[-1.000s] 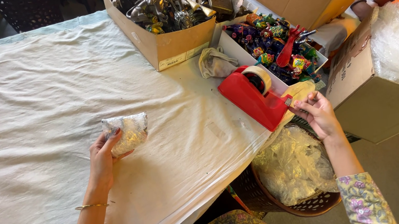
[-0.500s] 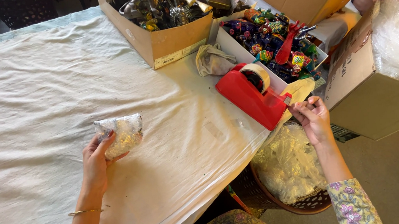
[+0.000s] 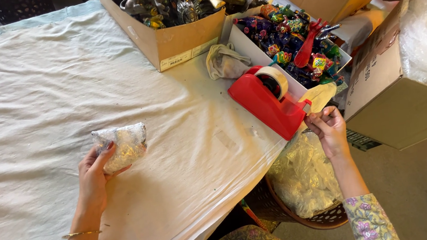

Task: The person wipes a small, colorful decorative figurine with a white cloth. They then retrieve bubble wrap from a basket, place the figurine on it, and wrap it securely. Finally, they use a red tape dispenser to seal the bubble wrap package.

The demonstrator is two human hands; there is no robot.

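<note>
A bubble-wrapped bundle (image 3: pixel 120 146) was kept pinned on the white cloth (image 3: pixel 29 101) by the left hand (image 3: pixel 95 175), fingers curled over it, while the right hand (image 3: pixel 329 129), drawn closer, was seen pinching tape at the red dispenser (image 3: pixel 266 102)

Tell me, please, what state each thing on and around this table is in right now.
Bubble-wrapped bundle: wrapped, held on the cloth by the left hand.
Tape dispenser: loaded with a roll; right hand pinches at its cutter end.
Cardboard box: open, full of metal pieces.
Basket: holds crumpled plastic.
</note>
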